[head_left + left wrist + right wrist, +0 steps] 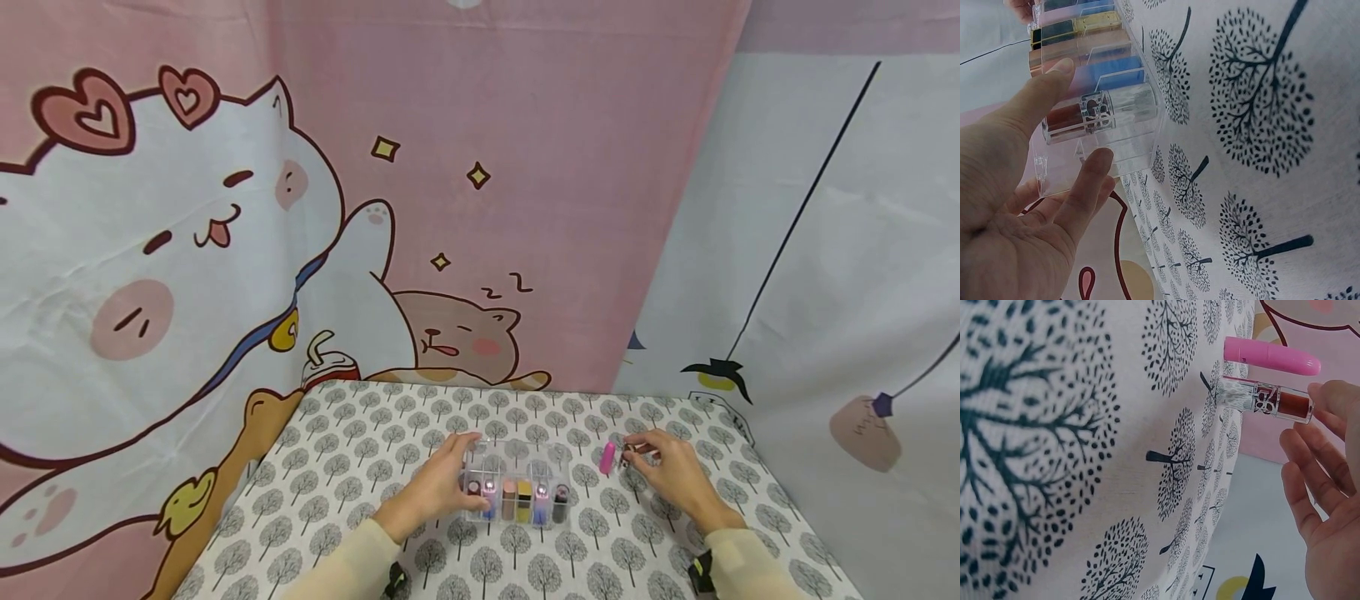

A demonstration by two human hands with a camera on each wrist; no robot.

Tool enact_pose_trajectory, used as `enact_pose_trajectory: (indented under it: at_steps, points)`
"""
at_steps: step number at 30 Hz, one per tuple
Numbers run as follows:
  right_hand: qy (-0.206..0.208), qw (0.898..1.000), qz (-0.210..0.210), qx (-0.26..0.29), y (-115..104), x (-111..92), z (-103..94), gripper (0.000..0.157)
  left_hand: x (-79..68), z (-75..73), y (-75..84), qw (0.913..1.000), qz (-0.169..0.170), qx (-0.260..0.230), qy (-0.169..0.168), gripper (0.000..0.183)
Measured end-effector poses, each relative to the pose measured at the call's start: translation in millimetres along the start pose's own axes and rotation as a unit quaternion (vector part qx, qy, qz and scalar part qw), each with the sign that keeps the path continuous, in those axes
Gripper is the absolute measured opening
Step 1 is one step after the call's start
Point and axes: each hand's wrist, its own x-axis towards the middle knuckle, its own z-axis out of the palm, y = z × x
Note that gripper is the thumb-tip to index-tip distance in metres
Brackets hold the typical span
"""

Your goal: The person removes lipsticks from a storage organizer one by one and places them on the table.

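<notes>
Pink and upright, a round-topped tube [1272,356] stands on the bench [360,467]; just beside it, the right hand [671,471] pinches the top of a transparent lipstick tube [1266,399]. The left hand [438,485] grips one end of a clear lipstick organizer [517,472].

The box [517,457] at the lower centre of the head view is clear, glossy plastic. Upper left in the left wrist view, the gold-and-black lipstick [1079,28] looks shiny and metallic. Upper right in the right wrist view, the pink tube [1272,356] looks like smooth, glossy plastic; the clear tube [1265,400] below it is shiny, metallic-looking around its middle. Across the bottom of the head view, the tablecloth [375,467] is matt cloth; the wall hanging [570,167] above, matt creased fabric.
</notes>
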Motion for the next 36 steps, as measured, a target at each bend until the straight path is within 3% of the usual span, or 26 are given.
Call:
enact_pose_trajectory:
  at_steps: [17,36]
  points:
    - [0.013,1.0,-0.006,-0.011,-14,-3,-9.1,0.03,0.9,3.4,0.9,1.0,0.0,-0.004,0.0,0.122]
    - [0.043,0.996,-0.074,-0.015,-46,5,-12.4,0.036,0.1,-0.8,-2.7,1.0,0.006,0.0,0.0,0.122]
